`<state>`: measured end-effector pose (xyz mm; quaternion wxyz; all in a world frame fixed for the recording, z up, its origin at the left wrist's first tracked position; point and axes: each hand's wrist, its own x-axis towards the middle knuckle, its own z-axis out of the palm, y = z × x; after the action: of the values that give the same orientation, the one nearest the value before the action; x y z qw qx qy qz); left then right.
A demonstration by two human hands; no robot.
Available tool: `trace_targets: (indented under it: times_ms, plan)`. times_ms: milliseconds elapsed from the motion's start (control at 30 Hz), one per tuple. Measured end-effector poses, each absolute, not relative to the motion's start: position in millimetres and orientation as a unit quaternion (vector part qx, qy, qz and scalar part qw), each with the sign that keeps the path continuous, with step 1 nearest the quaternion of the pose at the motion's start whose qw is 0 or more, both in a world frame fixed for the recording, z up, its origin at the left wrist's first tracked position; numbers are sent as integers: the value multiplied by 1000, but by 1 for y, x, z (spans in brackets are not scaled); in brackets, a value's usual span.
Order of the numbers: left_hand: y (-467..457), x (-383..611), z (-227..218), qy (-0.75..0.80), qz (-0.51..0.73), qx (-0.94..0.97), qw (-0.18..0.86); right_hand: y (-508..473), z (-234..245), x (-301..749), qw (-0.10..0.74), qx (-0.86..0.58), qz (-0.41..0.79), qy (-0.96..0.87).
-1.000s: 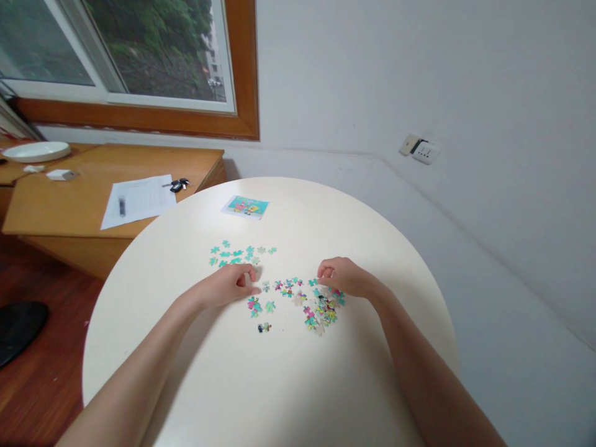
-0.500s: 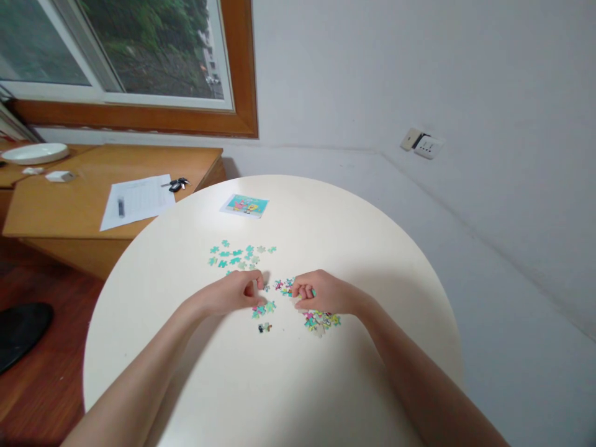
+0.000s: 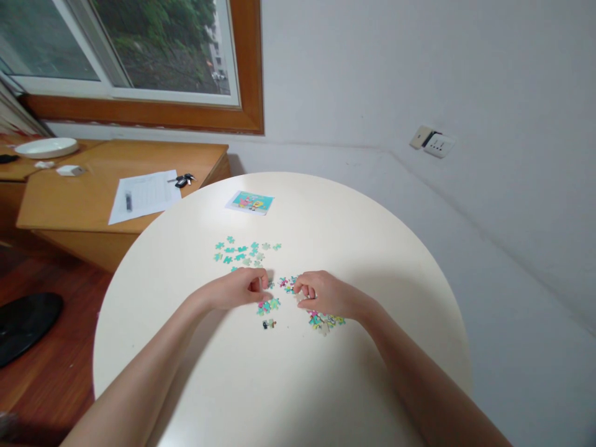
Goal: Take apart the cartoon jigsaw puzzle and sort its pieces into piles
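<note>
The left hand (image 3: 239, 289) and right hand (image 3: 326, 295) rest curled on the round table (image 3: 372, 248), either side of the multicoloured puzzle pieces (image 3: 326, 321) at its centre. Both have their fingertips drawn nearly closed; whether either grips a piece cannot be determined. Teal pieces (image 3: 242, 251) lie just beyond the left hand.

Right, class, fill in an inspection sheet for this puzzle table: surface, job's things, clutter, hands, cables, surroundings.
Surface: round cream table, pieces near its middle.
Job's things: mixed-colour puzzle pieces nearest the front; teal pieces grouped behind; picture card at the far edge.
Clutter: paper, keys and plate on the wooden desk alongside.
Hands: left hand and right hand curled over the pieces; grip cannot be told.
Cables: nothing seen.
Surroundings: window, wall socket, wooden floor.
</note>
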<state>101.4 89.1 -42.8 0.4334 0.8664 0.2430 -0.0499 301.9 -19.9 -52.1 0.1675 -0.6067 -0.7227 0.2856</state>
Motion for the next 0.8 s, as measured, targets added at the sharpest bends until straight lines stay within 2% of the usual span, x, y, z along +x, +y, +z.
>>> trace_targets:
  times_ms: [633,800]
  plan:
    - [91,101,-49,233,-40,873,426,-19,-47,302,161,-610,266,-729]
    - [92,100,-49,237,-35,867,436,-19,-44,295,196,-599,293,-719]
